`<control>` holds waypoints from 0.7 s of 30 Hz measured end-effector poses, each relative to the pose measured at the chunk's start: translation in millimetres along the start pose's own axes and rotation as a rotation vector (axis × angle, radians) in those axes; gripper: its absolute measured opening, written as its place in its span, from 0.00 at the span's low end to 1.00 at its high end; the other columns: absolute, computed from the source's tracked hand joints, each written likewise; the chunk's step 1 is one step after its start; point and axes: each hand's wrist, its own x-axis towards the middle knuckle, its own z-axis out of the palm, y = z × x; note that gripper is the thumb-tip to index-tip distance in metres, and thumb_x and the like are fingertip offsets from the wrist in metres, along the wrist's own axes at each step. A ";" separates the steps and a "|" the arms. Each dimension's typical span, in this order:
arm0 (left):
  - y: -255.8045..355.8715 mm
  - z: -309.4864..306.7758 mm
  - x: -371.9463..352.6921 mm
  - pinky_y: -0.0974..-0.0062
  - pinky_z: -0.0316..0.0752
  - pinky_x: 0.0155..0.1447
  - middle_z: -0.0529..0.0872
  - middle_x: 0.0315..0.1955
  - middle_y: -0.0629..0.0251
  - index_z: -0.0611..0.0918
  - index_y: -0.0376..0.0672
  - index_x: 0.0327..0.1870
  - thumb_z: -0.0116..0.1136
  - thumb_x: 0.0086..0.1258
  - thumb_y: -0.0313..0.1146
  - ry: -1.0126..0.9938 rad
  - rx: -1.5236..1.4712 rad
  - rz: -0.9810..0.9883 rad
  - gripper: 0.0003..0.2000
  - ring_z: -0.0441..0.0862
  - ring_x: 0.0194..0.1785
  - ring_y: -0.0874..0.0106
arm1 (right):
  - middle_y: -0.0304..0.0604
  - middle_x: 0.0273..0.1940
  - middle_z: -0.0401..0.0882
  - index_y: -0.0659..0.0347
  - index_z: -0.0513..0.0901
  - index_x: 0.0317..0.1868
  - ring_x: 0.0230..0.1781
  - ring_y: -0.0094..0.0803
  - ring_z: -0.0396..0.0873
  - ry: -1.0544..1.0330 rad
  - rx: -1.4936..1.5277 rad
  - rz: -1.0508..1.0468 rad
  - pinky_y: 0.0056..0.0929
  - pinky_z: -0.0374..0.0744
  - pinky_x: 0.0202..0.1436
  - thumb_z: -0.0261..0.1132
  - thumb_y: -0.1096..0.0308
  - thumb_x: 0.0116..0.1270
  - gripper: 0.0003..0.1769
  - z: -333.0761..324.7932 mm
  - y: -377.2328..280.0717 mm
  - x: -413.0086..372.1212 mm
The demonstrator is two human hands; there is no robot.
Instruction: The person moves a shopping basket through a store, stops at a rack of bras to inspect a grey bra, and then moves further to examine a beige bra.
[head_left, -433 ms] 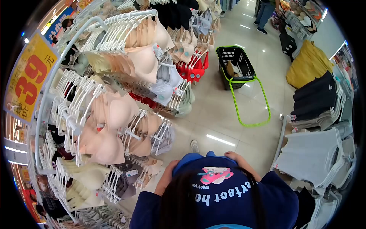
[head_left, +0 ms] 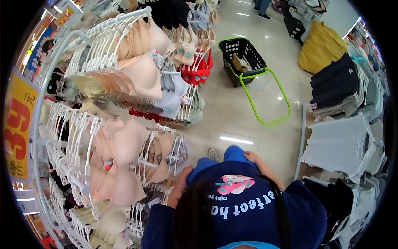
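My left hand [head_left: 186, 171] is low in the view, against the left side of my blue legwear [head_left: 202, 167] and near the hanging bras [head_left: 166, 145]; its fingers are mostly hidden. On the other side, my right hand [head_left: 251, 157] touches the blue legwear at the thigh. Its fingers are too small and partly hidden to tell whether they are bent, and nothing held is visible. Beyond my feet, a black basket [head_left: 229, 66] with a green handle [head_left: 286, 98] stands on the tiled floor, with a brown and white item [head_left: 240, 63] inside.
Racks of pale bras [head_left: 120, 137] fill the left side, beside a yellow price sign [head_left: 18, 124]. Dark [head_left: 333, 83] and light grey garments [head_left: 338, 143] hang at the right. Farther off are a yellow sack [head_left: 321, 47] and a person's legs [head_left: 263, 7].
The view has shifted, so the basket and right-hand racks appear farther left and higher. My right leg shows more, bent forward. Both hands remain beside my legs.
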 end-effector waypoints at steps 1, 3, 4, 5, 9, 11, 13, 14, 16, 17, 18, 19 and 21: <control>-13.4 -13.6 17.7 0.80 0.58 0.55 0.72 0.42 0.65 0.69 0.42 0.49 0.51 0.59 0.40 0.033 -0.073 -0.111 0.19 0.66 0.47 0.75 | 0.54 0.44 0.73 0.63 0.74 0.45 0.47 0.44 0.70 0.025 0.067 0.001 0.32 0.67 0.52 0.49 0.54 0.58 0.23 -1.4 1.7 2.1; -42.8 -41.2 49.1 0.81 0.59 0.53 0.73 0.40 0.65 0.71 0.40 0.47 0.49 0.60 0.40 0.047 -0.079 -0.178 0.17 0.68 0.45 0.75 | 0.54 0.44 0.73 0.63 0.74 0.45 0.47 0.44 0.71 0.055 0.138 -0.005 0.32 0.67 0.52 0.50 0.54 0.58 0.23 -7.2 -4.7 4.7; -34.7 -35.3 45.8 0.81 0.59 0.53 0.73 0.40 0.65 0.71 0.40 0.47 0.48 0.60 0.40 0.048 -0.041 -0.149 0.17 0.68 0.45 0.75 | 0.54 0.44 0.73 0.63 0.74 0.45 0.47 0.44 0.71 0.059 0.144 -0.010 0.33 0.67 0.52 0.50 0.54 0.58 0.23 -13.4 -12.8 4.2; -7.1 -13.3 29.0 0.81 0.59 0.53 0.73 0.39 0.65 0.71 0.39 0.47 0.48 0.61 0.40 0.070 0.005 -0.077 0.17 0.68 0.45 0.76 | 0.53 0.44 0.73 0.63 0.74 0.45 0.46 0.44 0.71 0.062 0.149 -0.017 0.33 0.67 0.52 0.50 0.54 0.58 0.23 -19.9 -21.0 6.2; -0.9 -8.1 33.6 0.77 0.62 0.45 0.76 0.34 0.62 0.74 0.36 0.40 0.44 0.61 0.40 0.180 0.257 0.087 0.16 0.70 0.38 0.73 | 0.54 0.44 0.73 0.63 0.74 0.45 0.46 0.45 0.71 -0.001 0.033 -0.040 0.34 0.67 0.51 0.50 0.53 0.58 0.23 -38.5 -35.5 23.5; -39.5 -39.1 78.9 0.71 0.66 0.38 0.78 0.28 0.58 0.76 0.34 0.33 0.42 0.61 0.39 0.197 0.464 -0.025 0.16 0.73 0.31 0.68 | 0.54 0.43 0.73 0.63 0.74 0.44 0.46 0.46 0.71 -0.033 -0.052 -0.049 0.34 0.67 0.52 0.50 0.53 0.58 0.23 -52.1 -38.3 35.5; -15.2 -20.2 79.9 0.69 0.65 0.39 0.78 0.29 0.55 0.76 0.35 0.33 0.42 0.61 0.39 0.156 0.599 -0.063 0.15 0.74 0.32 0.65 | 0.55 0.43 0.73 0.62 0.74 0.45 0.46 0.47 0.70 -0.034 -0.030 -0.016 0.35 0.67 0.52 0.49 0.53 0.58 0.23 -65.3 -31.4 49.1; -12.6 -19.0 84.3 0.68 0.65 0.39 0.78 0.29 0.53 0.76 0.36 0.33 0.41 0.61 0.39 0.108 0.701 -0.041 0.15 0.74 0.32 0.64 | 0.55 0.43 0.73 0.62 0.74 0.45 0.47 0.47 0.70 -0.035 -0.021 -0.002 0.35 0.67 0.52 0.49 0.53 0.58 0.23 -74.1 -31.9 55.1; -10.8 -10.9 91.2 0.67 0.65 0.39 0.77 0.29 0.51 0.76 0.37 0.33 0.40 0.60 0.39 0.104 0.685 0.065 0.14 0.74 0.33 0.61 | 0.55 0.43 0.73 0.62 0.74 0.45 0.47 0.46 0.70 -0.059 0.007 0.029 0.34 0.67 0.52 0.51 0.53 0.57 0.23 -96.9 -32.8 69.1; -20.1 -9.1 97.7 0.66 0.65 0.39 0.77 0.29 0.50 0.76 0.38 0.33 0.40 0.60 0.39 0.145 0.568 0.150 0.14 0.74 0.33 0.60 | 0.55 0.44 0.73 0.62 0.74 0.45 0.47 0.45 0.70 -0.074 0.017 0.033 0.34 0.67 0.52 0.51 0.53 0.57 0.23 -109.4 -32.6 77.0; -29.3 -10.2 107.0 0.66 0.66 0.39 0.77 0.29 0.50 0.76 0.38 0.33 0.40 0.60 0.39 0.152 0.558 0.252 0.15 0.74 0.34 0.60 | 0.54 0.44 0.73 0.62 0.74 0.46 0.47 0.45 0.70 -0.089 0.030 0.039 0.33 0.67 0.52 0.51 0.53 0.57 0.23 -121.5 -31.8 83.8; -38.3 -11.3 116.4 0.66 0.66 0.39 0.77 0.29 0.50 0.76 0.38 0.32 0.40 0.60 0.40 0.158 0.550 0.355 0.15 0.74 0.34 0.59 | 0.51 0.44 0.73 0.61 0.73 0.48 0.46 0.39 0.72 -0.114 0.032 0.058 0.30 0.68 0.51 0.53 0.52 0.57 0.24 -131.4 -28.0 95.3; -37.1 -5.1 145.0 0.66 0.66 0.41 0.77 0.30 0.51 0.76 0.38 0.32 0.40 0.59 0.40 0.141 0.717 0.411 0.15 0.75 0.36 0.60 | 0.51 0.45 0.73 0.61 0.73 0.48 0.46 0.38 0.72 -0.167 0.061 0.035 0.29 0.68 0.51 0.53 0.52 0.57 0.24 -146.7 -19.7 117.5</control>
